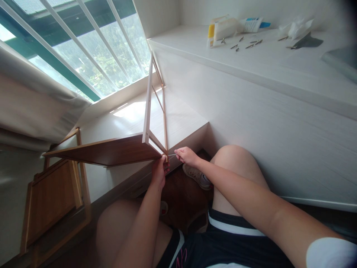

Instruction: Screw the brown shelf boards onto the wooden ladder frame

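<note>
A wooden piece of furniture [111,150], with a brown panel and pale slatted legs, rests tilted on the white ledge. At its near lower corner, my left hand [158,173] is closed around the end of a wooden leg [165,130]. My right hand [186,155], just to the right, pinches a thin metal rod [171,155] that looks like a hex key. The rod's far end meets the wood beside my left fingers; its tip is hidden there.
Several screws [249,45] lie on the upper white shelf [189,44], near a glue bottle [211,36], a tube [251,25] and crumpled plastic [297,28]. A folded wooden chair [52,201] stands left. The barred window [92,48] and curtain [33,100] are beyond.
</note>
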`<act>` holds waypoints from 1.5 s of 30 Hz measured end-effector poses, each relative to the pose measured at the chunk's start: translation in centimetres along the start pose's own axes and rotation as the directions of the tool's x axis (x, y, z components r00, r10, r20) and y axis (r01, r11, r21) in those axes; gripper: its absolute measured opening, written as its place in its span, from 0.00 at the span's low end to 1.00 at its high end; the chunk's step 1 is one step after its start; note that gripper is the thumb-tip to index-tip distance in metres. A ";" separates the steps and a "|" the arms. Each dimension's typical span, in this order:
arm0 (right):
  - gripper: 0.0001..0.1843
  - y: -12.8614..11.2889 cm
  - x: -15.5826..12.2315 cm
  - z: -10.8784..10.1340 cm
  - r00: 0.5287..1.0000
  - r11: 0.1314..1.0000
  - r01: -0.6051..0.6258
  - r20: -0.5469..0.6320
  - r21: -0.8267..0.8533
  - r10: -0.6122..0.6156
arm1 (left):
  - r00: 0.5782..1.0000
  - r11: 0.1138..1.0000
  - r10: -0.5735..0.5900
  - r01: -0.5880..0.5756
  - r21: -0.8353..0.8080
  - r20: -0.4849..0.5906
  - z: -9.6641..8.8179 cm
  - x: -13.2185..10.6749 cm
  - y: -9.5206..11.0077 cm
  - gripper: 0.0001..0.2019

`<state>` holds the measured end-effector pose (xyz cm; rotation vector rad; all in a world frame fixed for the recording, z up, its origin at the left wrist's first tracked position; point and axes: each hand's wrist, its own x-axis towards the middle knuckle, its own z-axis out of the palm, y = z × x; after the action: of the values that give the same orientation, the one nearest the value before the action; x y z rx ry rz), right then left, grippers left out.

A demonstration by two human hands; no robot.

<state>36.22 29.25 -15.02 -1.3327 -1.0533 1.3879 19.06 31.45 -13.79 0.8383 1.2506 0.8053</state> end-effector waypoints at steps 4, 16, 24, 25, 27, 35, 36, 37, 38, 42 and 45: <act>0.23 0.3 -0.2 0.0 0.997 0.989 0.070 -0.023 -0.131 -0.073 | 1.000 1.000 -0.001 0.001 -0.007 -0.003 0.0 -0.1 0.0 0.21; 0.21 -0.7 -1.1 -0.9 0.941 0.727 0.269 0.013 -0.632 -0.337 | 1.000 1.000 -0.006 0.006 -0.022 -0.007 0.0 -0.1 0.2 0.21; 0.20 -0.7 -1.4 -0.8 0.934 0.692 0.262 -0.004 -0.673 -0.358 | 1.000 1.000 0.000 0.000 -0.028 0.001 -0.1 0.0 0.0 0.21; 0.20 -0.5 -1.3 -0.7 0.938 0.724 0.257 -0.015 -0.640 -0.346 | 1.000 1.000 0.001 -0.001 -0.028 0.002 -0.1 0.0 0.0 0.22; 0.22 -0.3 -1.1 -0.6 0.944 0.789 0.252 -0.035 -0.560 -0.327 | 1.000 1.000 0.002 -0.002 -0.028 0.002 -0.1 0.0 0.0 0.23; 0.25 0.0 -0.2 -0.1 0.996 0.988 0.082 -0.029 -0.131 -0.087 | 1.000 1.000 0.002 -0.002 -0.017 0.005 0.0 -0.2 0.2 0.24; 0.25 0.0 -0.1 -0.1 0.999 0.996 0.049 -0.014 -0.079 -0.050 | 1.000 1.000 0.001 -0.001 -0.016 0.004 0.0 -0.1 0.2 0.24; 0.24 0.0 -0.1 -0.1 1.000 0.999 0.024 0.002 -0.039 -0.024 | 1.000 1.000 0.000 0.000 -0.015 0.001 0.0 -0.1 0.2 0.24; 0.24 -0.1 0.0 -0.1 1.000 1.000 0.009 0.013 -0.013 -0.009 | 1.000 1.000 -0.002 0.002 -0.013 -0.001 0.0 -0.1 0.2 0.24; 0.24 -0.2 -0.2 -0.1 1.000 0.997 0.019 0.014 -0.070 -0.018 | 1.000 1.000 -0.010 0.010 -0.005 0.001 0.0 -0.1 0.1 0.24; 0.24 -0.3 -0.4 -0.3 0.996 0.986 0.064 -0.058 -0.155 -0.074 | 1.000 1.000 -0.013 0.013 -0.007 0.003 0.1 -0.2 0.2 0.24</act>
<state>36.58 28.91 -14.64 -1.4275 -1.1713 1.2257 19.08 31.38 -13.53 0.8248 1.2485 0.7973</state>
